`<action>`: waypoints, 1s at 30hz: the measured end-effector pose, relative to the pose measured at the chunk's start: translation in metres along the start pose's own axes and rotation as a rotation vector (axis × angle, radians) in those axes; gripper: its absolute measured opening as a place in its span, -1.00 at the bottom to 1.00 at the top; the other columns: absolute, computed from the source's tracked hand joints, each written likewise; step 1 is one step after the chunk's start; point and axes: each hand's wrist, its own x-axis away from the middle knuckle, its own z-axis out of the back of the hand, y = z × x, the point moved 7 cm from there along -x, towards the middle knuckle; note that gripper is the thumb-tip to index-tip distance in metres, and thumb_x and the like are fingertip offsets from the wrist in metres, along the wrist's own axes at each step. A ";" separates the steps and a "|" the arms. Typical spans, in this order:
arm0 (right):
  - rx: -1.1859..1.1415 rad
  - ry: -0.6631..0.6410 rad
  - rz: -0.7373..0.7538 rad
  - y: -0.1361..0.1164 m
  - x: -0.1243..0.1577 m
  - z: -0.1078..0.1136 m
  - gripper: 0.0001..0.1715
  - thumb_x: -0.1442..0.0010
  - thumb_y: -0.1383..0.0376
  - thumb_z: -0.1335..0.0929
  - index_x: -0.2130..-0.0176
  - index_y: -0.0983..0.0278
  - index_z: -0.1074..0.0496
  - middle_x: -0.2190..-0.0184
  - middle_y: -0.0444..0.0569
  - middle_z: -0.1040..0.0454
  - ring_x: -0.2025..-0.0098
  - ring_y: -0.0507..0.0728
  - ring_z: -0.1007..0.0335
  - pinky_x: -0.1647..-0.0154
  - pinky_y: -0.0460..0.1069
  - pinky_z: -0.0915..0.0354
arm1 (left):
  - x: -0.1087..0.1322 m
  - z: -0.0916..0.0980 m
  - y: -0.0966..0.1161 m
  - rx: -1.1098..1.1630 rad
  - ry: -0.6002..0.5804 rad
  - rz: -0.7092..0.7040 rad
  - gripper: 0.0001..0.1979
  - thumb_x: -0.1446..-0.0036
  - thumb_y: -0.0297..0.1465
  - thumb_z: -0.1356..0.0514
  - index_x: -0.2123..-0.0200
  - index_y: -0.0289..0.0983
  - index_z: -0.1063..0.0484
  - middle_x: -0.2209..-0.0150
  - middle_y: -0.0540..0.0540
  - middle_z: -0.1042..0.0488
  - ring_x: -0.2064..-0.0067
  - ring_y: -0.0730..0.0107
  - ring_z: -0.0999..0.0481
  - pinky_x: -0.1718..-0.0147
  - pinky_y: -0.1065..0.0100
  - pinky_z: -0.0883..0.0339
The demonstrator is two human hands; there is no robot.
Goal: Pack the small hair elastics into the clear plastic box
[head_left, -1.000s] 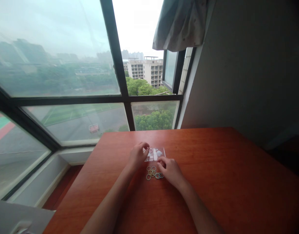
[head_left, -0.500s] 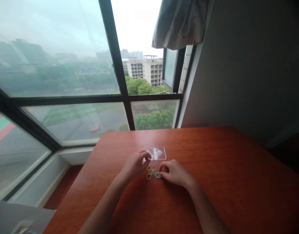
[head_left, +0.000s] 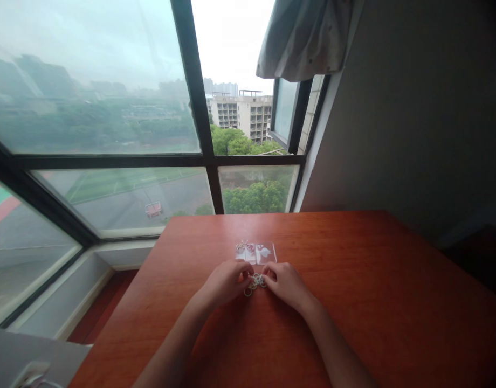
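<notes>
Several small pale rings (head_left: 248, 292), greenish and bluish, lie in a loose cluster on the wooden table. My left hand (head_left: 231, 280) comes in from the left with thumb and fingers pinched at a ring on the cluster's left edge. From the other side, my right hand (head_left: 286, 281) pinches a pale bluish ring, its fingertips low over the cluster. A narrow gap separates the two hands. Just beyond them lies a clear plastic case (head_left: 268, 254), with more small rings and reddish pieces in its left part. Fingers partly hide the cluster.
The reddish-brown table (head_left: 373, 280) reaches to a large dark-framed window (head_left: 110, 161). One pane at the right stands ajar under a grey curtain (head_left: 304, 43). A dark wall (head_left: 413, 118) rises on the right. At the lower left is a white ledge (head_left: 25, 350).
My left hand has come down from beside the case to the rings. My right hand has moved slightly forward with its ring, and the cluster is drawn closer together between my fingertips.
</notes>
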 end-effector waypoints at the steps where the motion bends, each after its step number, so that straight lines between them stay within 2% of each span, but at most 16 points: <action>1: -0.019 0.009 -0.002 0.001 -0.001 0.000 -0.90 -0.12 0.30 -0.33 0.39 0.21 -0.47 0.51 -0.15 -0.50 0.45 0.02 -0.36 0.42 -0.12 -0.09 | 0.000 0.000 0.000 0.001 0.010 -0.003 -0.87 -0.10 -0.37 -0.14 0.36 -0.22 -0.50 0.37 -0.01 -0.54 0.39 0.42 -0.44 0.40 0.48 -0.18; 6: -0.121 0.064 -0.003 0.003 -0.002 0.003 -0.90 -0.13 0.29 -0.34 0.40 0.23 -0.44 0.53 -0.15 -0.48 0.47 0.02 -0.35 0.41 -0.12 -0.14 | -0.002 0.003 0.001 0.027 0.061 -0.027 -0.88 -0.10 -0.38 -0.15 0.35 -0.22 -0.49 0.38 -0.01 -0.53 0.38 0.43 -0.43 0.39 0.48 -0.19; 12: -0.302 0.110 0.051 -0.006 -0.002 0.006 -0.86 -0.16 0.24 -0.33 0.38 0.25 -0.43 0.58 -0.17 -0.42 0.52 0.01 -0.31 0.46 -0.13 -0.14 | -0.006 0.002 0.010 0.118 0.132 -0.084 -0.87 -0.13 -0.38 -0.14 0.37 -0.25 -0.48 0.41 -0.01 -0.48 0.43 0.49 -0.35 0.44 0.50 -0.16; 15: -0.341 0.136 0.057 -0.008 -0.002 0.006 -0.84 -0.17 0.22 -0.33 0.36 0.26 -0.44 0.60 -0.18 -0.39 0.54 0.00 -0.29 0.49 -0.14 -0.13 | -0.008 0.002 0.006 0.155 0.188 -0.088 -0.85 -0.14 -0.36 -0.15 0.41 -0.28 -0.47 0.47 0.00 -0.44 0.45 0.50 -0.32 0.46 0.49 -0.15; 19: -0.242 0.139 0.028 -0.005 -0.003 0.004 -0.85 -0.17 0.25 -0.32 0.31 0.24 -0.47 0.58 -0.18 -0.42 0.52 0.01 -0.30 0.45 -0.12 -0.14 | -0.009 0.013 -0.013 0.157 0.313 -0.030 -0.88 -0.12 -0.38 -0.16 0.41 -0.28 -0.45 0.46 0.01 -0.46 0.47 0.50 -0.32 0.46 0.48 -0.17; 23: -0.094 0.061 0.014 -0.005 -0.002 -0.004 -0.86 -0.17 0.28 -0.32 0.32 0.20 -0.50 0.50 -0.15 -0.50 0.44 0.03 -0.38 0.38 -0.11 -0.15 | -0.006 0.025 -0.035 0.103 0.424 0.053 -0.88 -0.12 -0.38 -0.14 0.40 -0.27 -0.45 0.43 -0.01 -0.49 0.47 0.48 -0.34 0.46 0.45 -0.18; 30: 0.038 -0.021 0.002 -0.011 0.001 -0.007 -0.87 -0.16 0.27 -0.34 0.28 0.16 -0.52 0.43 -0.16 -0.54 0.39 0.04 -0.41 0.40 -0.11 -0.11 | -0.006 0.023 -0.044 0.075 0.395 0.104 -0.87 -0.10 -0.38 -0.14 0.40 -0.26 -0.48 0.40 -0.03 -0.52 0.44 0.44 -0.38 0.42 0.43 -0.21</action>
